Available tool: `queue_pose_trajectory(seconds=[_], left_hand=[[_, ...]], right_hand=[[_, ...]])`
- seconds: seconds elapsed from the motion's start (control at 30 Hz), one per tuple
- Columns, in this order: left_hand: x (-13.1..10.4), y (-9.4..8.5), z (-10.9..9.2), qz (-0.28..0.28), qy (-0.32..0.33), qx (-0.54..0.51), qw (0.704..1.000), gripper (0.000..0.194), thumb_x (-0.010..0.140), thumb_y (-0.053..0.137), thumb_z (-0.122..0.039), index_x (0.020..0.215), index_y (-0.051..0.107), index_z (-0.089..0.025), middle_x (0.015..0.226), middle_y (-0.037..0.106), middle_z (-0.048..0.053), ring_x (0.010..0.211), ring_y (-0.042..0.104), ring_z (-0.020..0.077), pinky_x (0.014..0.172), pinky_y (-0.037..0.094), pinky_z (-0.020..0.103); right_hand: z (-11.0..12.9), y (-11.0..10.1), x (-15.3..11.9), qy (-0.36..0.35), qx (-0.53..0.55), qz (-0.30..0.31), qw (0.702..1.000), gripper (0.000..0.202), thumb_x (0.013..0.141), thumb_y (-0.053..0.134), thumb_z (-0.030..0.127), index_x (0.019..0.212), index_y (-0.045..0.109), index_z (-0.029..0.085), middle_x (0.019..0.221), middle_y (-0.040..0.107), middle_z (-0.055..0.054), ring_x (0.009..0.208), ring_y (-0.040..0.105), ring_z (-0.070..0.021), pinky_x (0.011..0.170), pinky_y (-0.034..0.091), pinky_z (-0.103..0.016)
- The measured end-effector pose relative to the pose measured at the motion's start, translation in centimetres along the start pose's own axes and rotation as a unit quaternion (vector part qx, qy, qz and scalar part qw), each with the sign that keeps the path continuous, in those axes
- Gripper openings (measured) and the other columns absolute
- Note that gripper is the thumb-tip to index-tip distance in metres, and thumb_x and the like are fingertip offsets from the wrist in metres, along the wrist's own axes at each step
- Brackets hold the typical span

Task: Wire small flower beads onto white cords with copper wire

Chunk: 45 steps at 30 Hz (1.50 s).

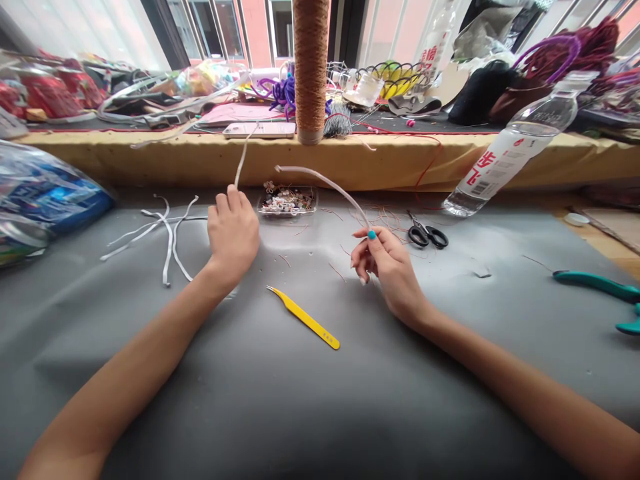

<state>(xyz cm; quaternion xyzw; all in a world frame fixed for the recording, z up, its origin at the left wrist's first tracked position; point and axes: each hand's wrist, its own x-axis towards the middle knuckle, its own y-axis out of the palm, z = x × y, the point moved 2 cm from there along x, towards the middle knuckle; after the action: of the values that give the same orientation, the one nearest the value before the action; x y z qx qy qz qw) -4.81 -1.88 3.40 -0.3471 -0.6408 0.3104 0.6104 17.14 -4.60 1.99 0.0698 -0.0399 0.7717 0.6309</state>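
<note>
Between the thumb and fingers of my right hand (383,270) is one end of a white cord (327,181), which arcs up and to the left. My left hand (234,230) is closed on another white cord (243,159) that sticks up from its fingers. Several more white cords (167,233) lie crossed on the grey mat to the left of it. A pair of yellow tweezers (305,319) rests between my forearms. Just beyond my hands sits a clear tray (288,201) of small beads and trinkets.
Black-handled scissors (427,235) and thin reddish wires lie right of centre. Teal-handled pliers (597,283) are at the right edge. A water bottle (517,150) leans against the cloth-covered ledge (200,160). A wrapped post (310,73) hangs down at centre; a blue plastic pack (55,193) sits left.
</note>
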Motion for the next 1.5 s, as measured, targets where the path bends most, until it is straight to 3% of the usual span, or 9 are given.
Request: queue_pose_trajectory(seconds=[0.1,0.23,0.3,0.57,0.67,0.83,1.07,1.27,1.5], left_hand=[[0.1,0.3,-0.2,-0.004,0.021,-0.035,0.999,0.029,0.083,0.037,-0.017,0.105,0.053,-0.007,0.132,0.035,0.024,0.123,0.027,0.0392,0.095,0.02,0.058],[-0.2,0.5,-2.5,0.177,0.103,-0.184,0.961,0.039,0.089,0.028,-0.032,0.082,0.061,-0.014,0.096,0.062,0.011,0.095,0.054,0.023,0.084,0.04,0.038],[-0.7,0.2,-3.5,0.222,0.072,-0.296,0.926,0.042,0.089,0.026,-0.04,0.089,0.061,-0.017,0.085,0.064,0.005,0.08,0.059,0.0169,0.072,0.045,0.029],[-1.3,-0.8,-3.6,0.144,0.002,-0.478,0.866,0.027,0.084,0.045,-0.029,0.101,0.057,-0.013,0.089,0.066,0.006,0.072,0.06,0.0112,0.068,0.05,0.023],[-1.3,-0.6,-3.5,0.125,0.044,-0.454,0.881,0.026,0.085,0.042,-0.021,0.105,0.056,-0.012,0.09,0.066,0.007,0.069,0.061,0.01,0.066,0.051,0.022],[-1.8,0.1,-3.5,0.024,0.237,-0.249,0.939,0.034,0.084,0.035,-0.01,0.112,0.055,-0.01,0.086,0.065,0.008,0.073,0.059,0.0122,0.066,0.048,0.024],[-2.3,0.4,-3.2,-0.012,0.336,-0.111,0.935,0.043,0.08,0.029,0.0,0.116,0.051,-0.008,0.087,0.062,0.008,0.071,0.057,0.0118,0.056,0.045,0.02],[-2.4,0.3,-3.6,0.0,0.319,-0.132,0.939,0.039,0.083,0.033,-0.008,0.118,0.051,-0.01,0.087,0.062,0.008,0.073,0.057,0.0128,0.055,0.044,0.02],[-1.5,-1.3,-4.1,0.127,0.146,-0.343,0.919,0.034,0.083,0.042,-0.029,0.108,0.059,-0.014,0.093,0.062,0.006,0.077,0.057,0.0116,0.07,0.044,0.022]], right_hand=[[-0.5,0.2,0.2,0.062,0.051,0.021,0.997,0.019,0.086,0.04,0.036,0.086,0.046,0.018,0.055,0.053,0.006,0.036,0.039,-0.004,0.039,0.029,-0.019],[-0.8,0.5,0.2,0.118,0.089,0.058,0.987,0.018,0.084,0.043,0.033,0.083,0.049,0.016,0.053,0.053,0.006,0.034,0.038,-0.0029,0.038,0.026,-0.018],[-0.8,0.8,0.1,0.137,0.079,0.087,0.984,0.017,0.084,0.042,0.031,0.083,0.05,0.016,0.053,0.054,0.005,0.034,0.039,-0.0028,0.037,0.025,-0.017],[-0.7,1.3,-0.2,0.204,0.008,0.197,0.959,0.019,0.087,0.033,0.018,0.084,0.052,0.014,0.05,0.055,0.004,0.032,0.043,-0.0028,0.037,0.031,-0.015],[-0.8,1.4,-0.2,0.209,-0.006,0.223,0.952,0.021,0.087,0.032,0.015,0.085,0.052,0.013,0.051,0.056,0.004,0.033,0.045,-0.0026,0.037,0.033,-0.015],[-0.9,1.4,-0.1,0.187,0.016,0.239,0.953,0.016,0.086,0.038,0.018,0.086,0.053,0.013,0.063,0.061,0.0,0.048,0.058,-0.0062,0.046,0.041,-0.016],[-0.4,1.4,-0.4,0.214,0.046,0.249,0.943,0.027,0.086,0.041,0.032,0.092,0.056,0.011,0.076,0.064,-0.006,0.065,0.064,-0.0134,0.065,0.05,-0.027],[-0.3,1.5,-0.3,0.207,-0.006,0.28,0.937,0.019,0.079,0.054,0.029,0.082,0.057,0.011,0.075,0.065,-0.006,0.061,0.063,-0.0121,0.059,0.047,-0.023],[-0.4,1.3,-0.3,0.219,0.0,0.242,0.945,0.014,0.081,0.049,0.024,0.083,0.056,0.012,0.068,0.063,-0.002,0.054,0.061,-0.0086,0.053,0.043,-0.02]])
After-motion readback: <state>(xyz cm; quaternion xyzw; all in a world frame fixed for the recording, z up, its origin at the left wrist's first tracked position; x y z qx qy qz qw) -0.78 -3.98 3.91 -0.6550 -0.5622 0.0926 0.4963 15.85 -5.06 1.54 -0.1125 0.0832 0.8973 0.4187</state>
